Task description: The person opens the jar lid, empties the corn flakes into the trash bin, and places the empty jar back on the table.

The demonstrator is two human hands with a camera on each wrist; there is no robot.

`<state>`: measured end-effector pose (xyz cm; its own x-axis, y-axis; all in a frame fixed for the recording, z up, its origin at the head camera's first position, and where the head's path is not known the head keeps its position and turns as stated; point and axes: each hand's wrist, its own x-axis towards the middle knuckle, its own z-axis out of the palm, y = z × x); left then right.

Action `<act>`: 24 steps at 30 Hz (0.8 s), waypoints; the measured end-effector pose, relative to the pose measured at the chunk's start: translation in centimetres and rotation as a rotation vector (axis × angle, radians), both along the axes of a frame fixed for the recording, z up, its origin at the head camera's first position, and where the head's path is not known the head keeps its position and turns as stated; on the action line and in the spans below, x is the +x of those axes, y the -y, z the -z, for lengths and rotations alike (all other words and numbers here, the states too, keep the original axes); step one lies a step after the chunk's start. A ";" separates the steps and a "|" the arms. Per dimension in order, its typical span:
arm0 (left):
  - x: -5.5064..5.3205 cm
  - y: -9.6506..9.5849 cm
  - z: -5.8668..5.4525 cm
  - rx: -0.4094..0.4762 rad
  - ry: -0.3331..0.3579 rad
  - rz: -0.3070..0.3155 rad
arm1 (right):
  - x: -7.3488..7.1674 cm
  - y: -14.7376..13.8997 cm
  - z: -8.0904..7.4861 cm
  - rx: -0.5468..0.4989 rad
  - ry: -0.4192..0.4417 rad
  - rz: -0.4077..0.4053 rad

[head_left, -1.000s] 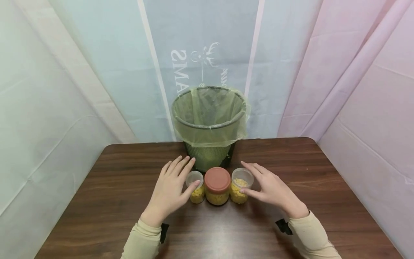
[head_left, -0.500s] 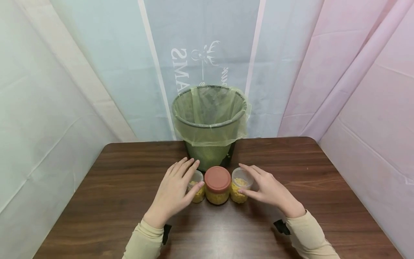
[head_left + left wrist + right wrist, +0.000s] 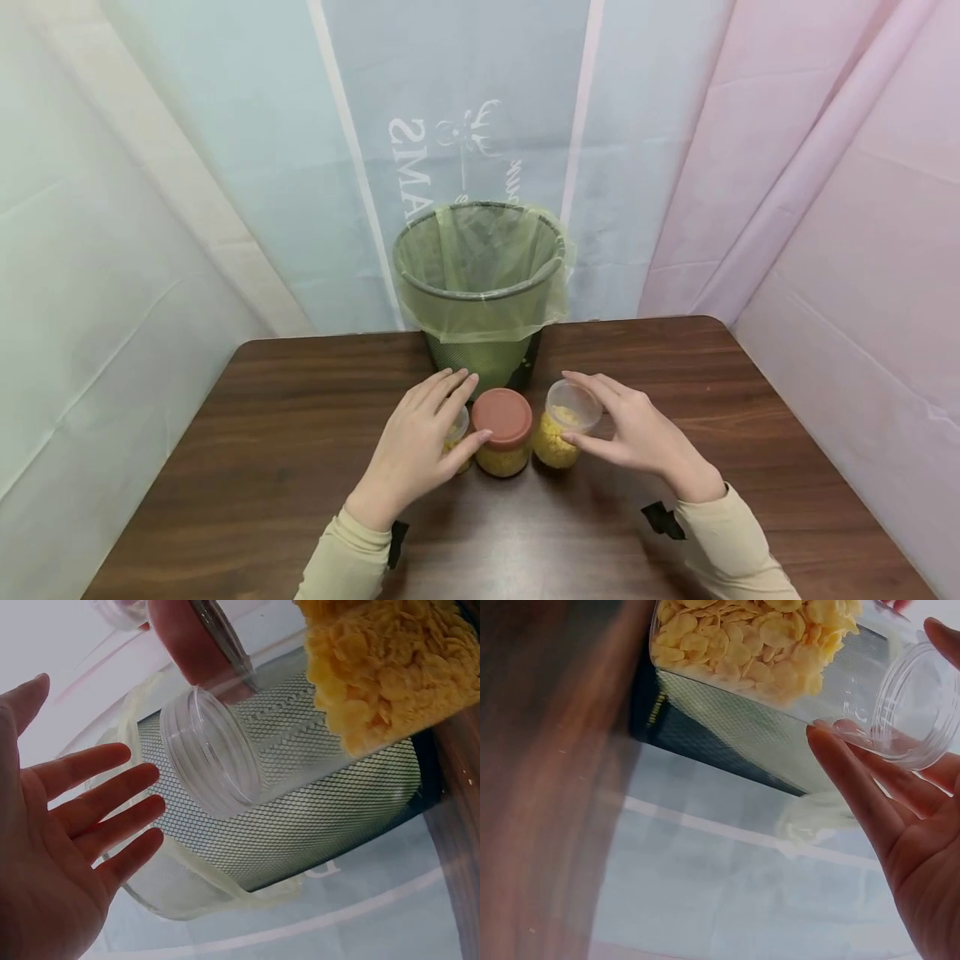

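Note:
Three jars of yellow cornflakes stand in a row in the head view. The right jar (image 3: 557,437), clear and lidless, leans slightly right with my right hand (image 3: 645,437) round its upper part; in the right wrist view, fingers and thumb are at the neck (image 3: 915,709). The middle jar wears a red lid (image 3: 502,417). My left hand (image 3: 412,446) hangs with spread fingers over the left jar (image 3: 457,427), partly hiding it, its thumb overlapping the red lid's edge. In the left wrist view, these fingers (image 3: 112,799) are apart from the left jar's clear rim (image 3: 214,754).
A mesh wastebasket (image 3: 472,354) with a pale green liner (image 3: 480,317) folded over its rim stands just behind the jars. The dark wooden table (image 3: 300,467) has its far edge at pale curtains (image 3: 360,208), and more white cloth hangs on both sides.
My left hand has moved right, over the left jar toward the red lid. My right hand has closed in on the right jar, which now leans right and stands farther from the middle jar.

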<state>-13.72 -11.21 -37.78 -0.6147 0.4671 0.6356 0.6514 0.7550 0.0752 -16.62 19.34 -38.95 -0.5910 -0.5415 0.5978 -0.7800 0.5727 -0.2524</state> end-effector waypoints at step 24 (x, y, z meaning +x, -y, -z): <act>-1.0 -2.5 -0.8 0.021 -0.040 0.079 | 0.8 -0.1 -4.3 -0.118 -0.114 -0.102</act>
